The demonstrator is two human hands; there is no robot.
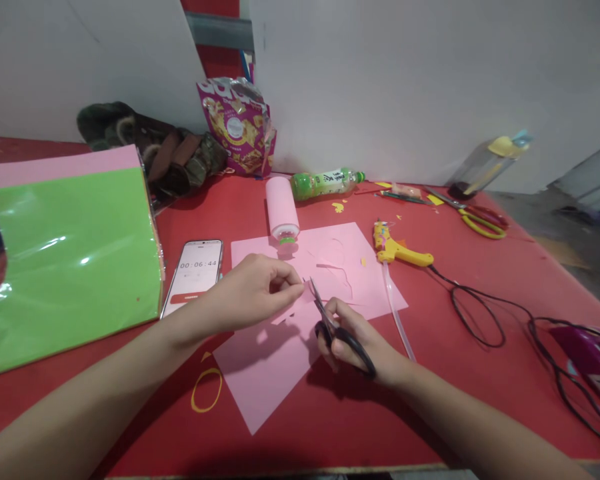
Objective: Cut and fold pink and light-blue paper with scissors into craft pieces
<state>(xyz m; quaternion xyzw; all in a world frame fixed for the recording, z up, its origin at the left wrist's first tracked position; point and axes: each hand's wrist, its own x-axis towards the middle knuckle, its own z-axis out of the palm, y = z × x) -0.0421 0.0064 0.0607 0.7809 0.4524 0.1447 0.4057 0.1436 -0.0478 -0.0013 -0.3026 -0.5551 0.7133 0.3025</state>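
Observation:
My right hand (353,333) grips black-handled scissors (321,305), with the blades slightly parted and pointing up and to the left. Close to the blade tips, my left hand (265,290) pinches a small piece of pink paper (307,293) between thumb and forefinger; its outline is hard to make out against the pink behind it. Beneath both hands lie pink sheets (265,380) with cut scraps (337,257) on top. Just beyond them, a bottle wrapped in pink paper (282,207) lies on its side, its green cap toward me.
On the left are a phone timer (195,273) and a green paper pack (75,260). A yellow glue gun (403,252) with a trailing cord sits right. Behind are a green bottle (325,183), snack bag (237,127), and yellow-handled scissors (480,220). A yellow paper ring (207,408) lies in front.

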